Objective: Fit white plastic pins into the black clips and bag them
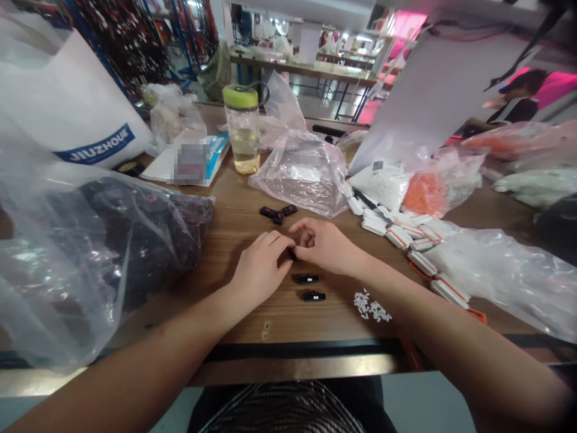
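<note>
My left hand [262, 264] and my right hand [328, 245] meet over the middle of the wooden table. Between their closed fingertips is a small black plastic piece [293, 255], mostly hidden by the fingers. Just nearer to me lie two black plastic pieces [308, 279] with white marks, one in front of the other. Beyond the hands sits a little group of black pieces with red marks [278, 214]. A loose heap of tiny white parts [370, 305] rests to the right, close to my right forearm.
A clear bag of dark parts [148, 228] fills the left side. Behind stand a bottle with a green lid [242, 129] and a crumpled clear bag [302, 171]. White-and-orange cases [399, 236] line the right. A person [514, 105] sits at far right.
</note>
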A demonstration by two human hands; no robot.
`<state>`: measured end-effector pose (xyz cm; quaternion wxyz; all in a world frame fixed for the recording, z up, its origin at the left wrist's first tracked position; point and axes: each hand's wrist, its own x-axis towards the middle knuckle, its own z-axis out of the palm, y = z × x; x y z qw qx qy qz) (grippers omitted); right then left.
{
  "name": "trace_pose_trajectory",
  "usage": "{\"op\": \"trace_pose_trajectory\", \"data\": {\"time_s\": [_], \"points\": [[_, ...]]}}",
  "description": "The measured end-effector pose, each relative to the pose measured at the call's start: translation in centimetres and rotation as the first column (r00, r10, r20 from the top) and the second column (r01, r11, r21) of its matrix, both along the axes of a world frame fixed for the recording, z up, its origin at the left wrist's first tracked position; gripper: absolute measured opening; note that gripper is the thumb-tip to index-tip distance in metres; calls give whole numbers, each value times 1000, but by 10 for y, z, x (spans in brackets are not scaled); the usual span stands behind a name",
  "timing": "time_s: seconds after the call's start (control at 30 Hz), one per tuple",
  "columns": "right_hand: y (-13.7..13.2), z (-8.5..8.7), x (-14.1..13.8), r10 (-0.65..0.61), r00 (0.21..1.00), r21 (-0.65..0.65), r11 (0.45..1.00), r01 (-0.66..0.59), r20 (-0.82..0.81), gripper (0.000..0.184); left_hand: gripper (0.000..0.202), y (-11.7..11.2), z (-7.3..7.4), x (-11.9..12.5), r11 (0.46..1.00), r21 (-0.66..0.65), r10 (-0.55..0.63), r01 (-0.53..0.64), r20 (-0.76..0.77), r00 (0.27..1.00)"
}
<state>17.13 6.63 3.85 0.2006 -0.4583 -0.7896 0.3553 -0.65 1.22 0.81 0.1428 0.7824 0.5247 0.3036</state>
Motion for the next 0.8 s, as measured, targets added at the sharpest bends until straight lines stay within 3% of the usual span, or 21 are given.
{"op": "trace_pose_trajectory", "data": {"time_s": [0.1, 0.3, 0.6, 0.67, 0.8], "points": [[-5, 0, -4, -49, 999, -13, 999, 49, -8, 30, 17, 1, -4, 0, 999, -35, -28, 29, 18, 999], [-7, -4, -11, -164, 977, -133, 980, 146, -136, 18, 23, 8, -16, -1, 998, -60, -10, 24, 223, 975], [-18, -3, 13, -91, 970, -126, 990, 64, -224, 24, 27, 7, -19, 1, 989, -134, -10, 61, 356, 934], [-23, -8, 15, -90, 974, -85, 994, 74, -207, 25, 28, 6, -20, 3, 983, -168, 4, 71, 406, 914], [-28, -11, 7, -92, 990, 130, 986, 105, -104, 22, 29, 8, -23, 4, 963, -237, 13, 126, 510, 860]]}}
